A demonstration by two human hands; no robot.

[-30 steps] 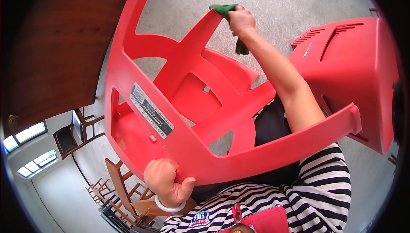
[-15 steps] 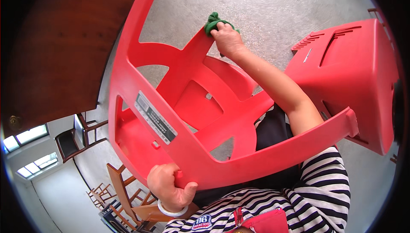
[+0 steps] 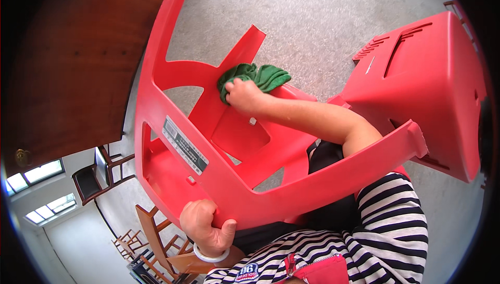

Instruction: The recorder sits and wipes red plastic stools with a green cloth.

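Note:
A red plastic chair (image 3: pixel 291 203) lies tipped over in front of me, its legs and cut-out frame turned upward. My left hand (image 3: pixel 205 229), with a white bangle at the wrist, is closed round the near edge of the chair. My right hand (image 3: pixel 245 96) reaches over the frame, fingers pressed on a bunched green cloth (image 3: pixel 273 77). The cloth rests against the inner side of a chair leg (image 3: pixel 245 47), below its tip. A label (image 3: pixel 185 143) is stuck on the near frame bar. The right fingertips are partly buried in the cloth.
At the right stands another red plastic piece of furniture (image 3: pixel 416 91) with slots. A dark brown wooden surface (image 3: pixel 78 60) fills the upper left. Further off at left are a black-seated chair (image 3: pixel 88 182) and several wooden chairs (image 3: pixel 161 237). Grey speckled floor (image 3: pixel 323 18) lies beyond.
My right hand and the green cloth have moved from the leg's tip down and left along the chair leg. The cloth has spread out more. My left hand keeps its hold.

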